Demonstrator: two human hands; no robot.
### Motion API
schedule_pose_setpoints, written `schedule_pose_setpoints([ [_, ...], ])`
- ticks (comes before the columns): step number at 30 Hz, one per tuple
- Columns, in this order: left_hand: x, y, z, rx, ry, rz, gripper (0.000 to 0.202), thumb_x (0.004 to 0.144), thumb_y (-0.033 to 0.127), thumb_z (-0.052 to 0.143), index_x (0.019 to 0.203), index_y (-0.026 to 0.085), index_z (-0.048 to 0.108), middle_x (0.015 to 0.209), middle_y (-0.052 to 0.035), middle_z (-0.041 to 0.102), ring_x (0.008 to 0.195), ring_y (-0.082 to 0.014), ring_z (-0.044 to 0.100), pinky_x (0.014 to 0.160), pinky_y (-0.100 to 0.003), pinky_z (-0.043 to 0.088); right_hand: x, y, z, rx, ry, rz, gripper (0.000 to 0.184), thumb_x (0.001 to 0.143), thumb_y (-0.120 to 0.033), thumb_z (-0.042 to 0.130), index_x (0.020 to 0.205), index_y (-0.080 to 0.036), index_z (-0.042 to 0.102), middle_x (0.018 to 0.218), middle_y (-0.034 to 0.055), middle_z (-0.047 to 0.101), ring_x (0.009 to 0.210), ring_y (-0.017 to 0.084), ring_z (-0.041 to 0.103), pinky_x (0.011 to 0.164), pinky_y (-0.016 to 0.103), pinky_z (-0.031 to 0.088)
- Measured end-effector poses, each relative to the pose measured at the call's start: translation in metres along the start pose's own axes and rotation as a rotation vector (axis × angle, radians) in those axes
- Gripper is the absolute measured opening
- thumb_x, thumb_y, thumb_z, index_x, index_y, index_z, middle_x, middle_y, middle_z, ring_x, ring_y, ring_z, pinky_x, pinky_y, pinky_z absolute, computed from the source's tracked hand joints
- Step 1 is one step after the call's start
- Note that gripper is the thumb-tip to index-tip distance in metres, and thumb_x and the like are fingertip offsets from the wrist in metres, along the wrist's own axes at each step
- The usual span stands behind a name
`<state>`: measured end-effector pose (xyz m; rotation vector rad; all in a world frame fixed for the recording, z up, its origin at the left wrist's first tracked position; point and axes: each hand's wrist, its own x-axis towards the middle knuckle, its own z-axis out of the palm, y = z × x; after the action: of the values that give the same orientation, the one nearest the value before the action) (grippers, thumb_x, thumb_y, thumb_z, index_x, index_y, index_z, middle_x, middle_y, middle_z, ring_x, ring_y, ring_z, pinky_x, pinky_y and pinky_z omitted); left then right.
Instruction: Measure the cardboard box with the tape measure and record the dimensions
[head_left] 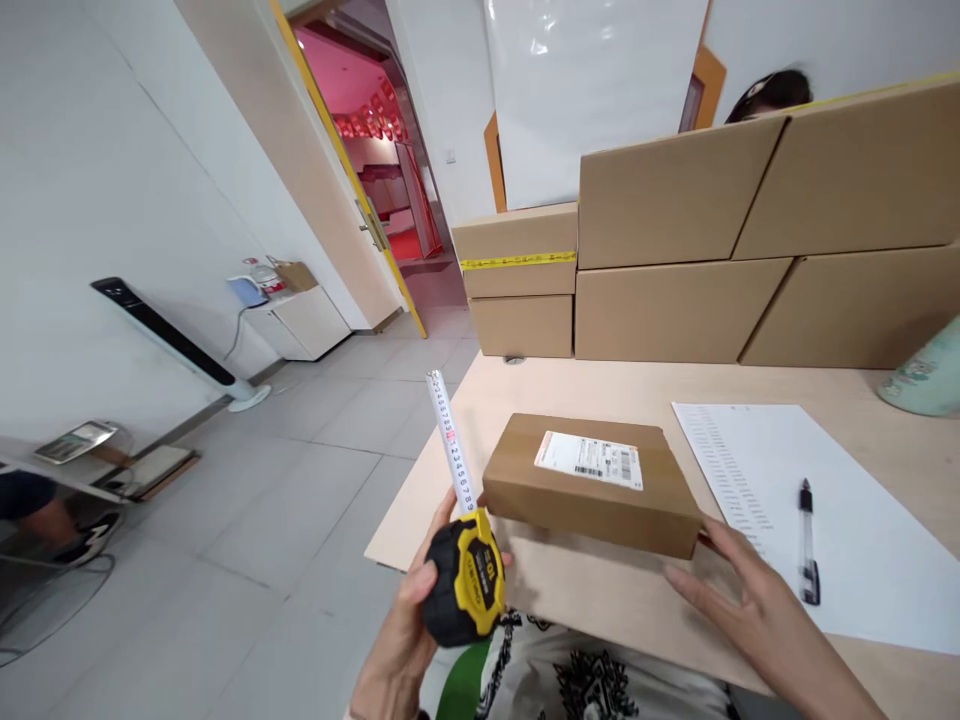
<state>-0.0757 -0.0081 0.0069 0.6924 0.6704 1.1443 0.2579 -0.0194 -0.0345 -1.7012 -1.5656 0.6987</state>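
Note:
A black and yellow tape measure [465,580] is gripped in my left hand [409,610], its white blade [454,445] drawn out and pointing up along the left side of a cardboard box [592,485]. The small brown box carries a white shipping label [589,460] on its top face. At the box's near right corner is my right hand [739,590], thumb and fingers apart, the fingertips at or close to the corner. Whether they press on the cardboard I cannot tell.
On the table [600,390], a printed sheet [757,450] lies at right with a pen [807,540] on it. Stacked cartons [675,200] wall off the back, a person's head showing behind. A green container [926,375] stands far right. The floor [300,500] lies left.

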Motion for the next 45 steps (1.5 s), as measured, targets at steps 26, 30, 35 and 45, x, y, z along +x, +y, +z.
schedule_pose_setpoints([
  [26,0.021,-0.003,0.065,0.048,-0.572,-0.237,0.108,0.065,0.064,0.073,0.151,0.017,0.026,0.098,-0.0158,0.070,0.091,-0.0302,0.067,0.085,-0.042,0.044,0.097,-0.019,0.003,0.288,0.039,-0.072,0.089,0.070,-0.050,0.075,0.145,-0.025,0.034,0.137,0.0152,0.055,0.122,0.035,0.056,0.098,0.050,0.048],
  [30,0.017,0.002,0.070,0.013,-0.528,-0.275,0.091,0.078,0.060,0.059,0.151,0.018,0.025,0.110,-0.0192,0.066,0.093,-0.0298,0.064,0.085,-0.045,0.044,0.091,-0.005,-0.020,0.186,-0.030,-0.135,0.096,0.070,-0.053,0.073,0.150,-0.027,0.028,0.147,0.0136,0.046,0.131,0.036,0.047,0.104,0.051,0.043],
  [35,0.010,0.010,0.078,-0.058,-0.475,-0.321,0.080,0.083,0.055,0.054,0.149,0.017,0.030,0.109,-0.0192,0.064,0.097,-0.0303,0.060,0.085,-0.046,0.044,0.098,-0.021,-0.073,0.097,0.029,-0.273,0.055,0.091,-0.057,0.045,0.141,-0.035,0.044,0.151,0.0044,0.042,0.137,0.031,0.039,0.113,0.054,0.029],
  [45,0.003,0.014,0.086,-0.046,-0.502,-0.345,0.078,0.084,0.052,0.053,0.149,0.017,0.030,0.107,-0.0187,0.065,0.103,-0.0330,0.059,0.087,-0.048,0.044,0.144,-0.107,-0.063,-0.256,-0.186,-0.553,0.054,0.097,-0.056,0.023,0.117,-0.035,0.068,0.141,-0.0003,0.055,0.136,0.030,0.038,0.112,0.059,0.025],
])
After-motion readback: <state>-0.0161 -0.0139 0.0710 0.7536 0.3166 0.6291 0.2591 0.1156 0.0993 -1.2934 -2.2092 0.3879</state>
